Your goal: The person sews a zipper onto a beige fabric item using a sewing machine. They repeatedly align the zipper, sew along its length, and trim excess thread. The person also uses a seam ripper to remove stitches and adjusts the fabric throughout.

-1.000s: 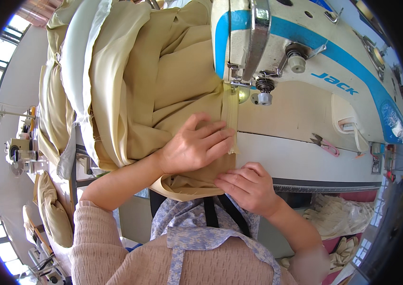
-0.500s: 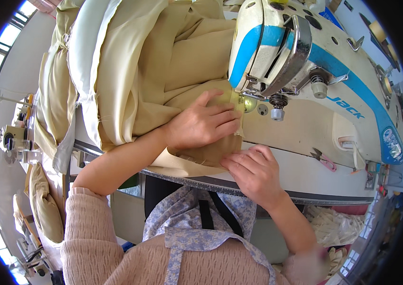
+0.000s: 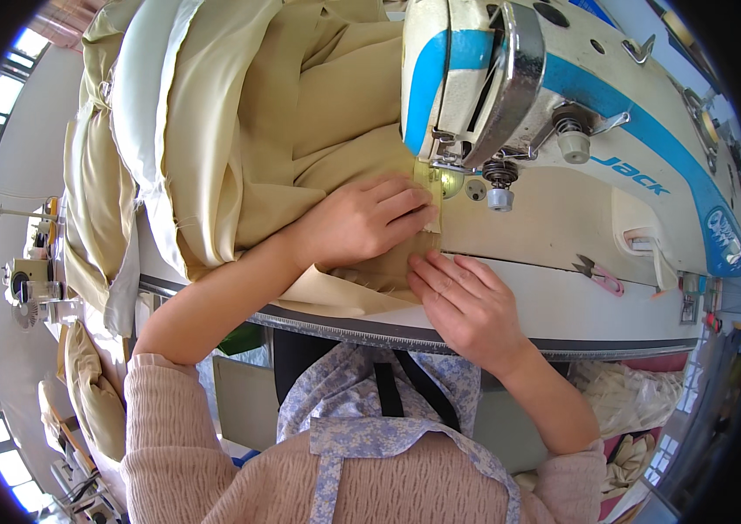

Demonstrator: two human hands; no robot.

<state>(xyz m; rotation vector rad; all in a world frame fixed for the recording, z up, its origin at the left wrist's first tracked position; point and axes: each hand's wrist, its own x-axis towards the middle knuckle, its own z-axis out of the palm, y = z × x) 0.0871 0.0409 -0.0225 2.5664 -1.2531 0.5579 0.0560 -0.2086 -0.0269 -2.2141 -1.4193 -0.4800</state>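
Tan cloth (image 3: 348, 109), long axis forward — left hand (image 3: 360, 224), right hand (image 3: 471, 306) half-bent atop, grip unclear

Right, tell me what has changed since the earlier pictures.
The beige cloth has slid forward, away from the person: its near end, which hung over the front edge of the table, now lies on top. Less of the pale strip shows in front of the sewing machine. The left hand and right hand moved forward too, both still at the cloth. The scissors stayed put.
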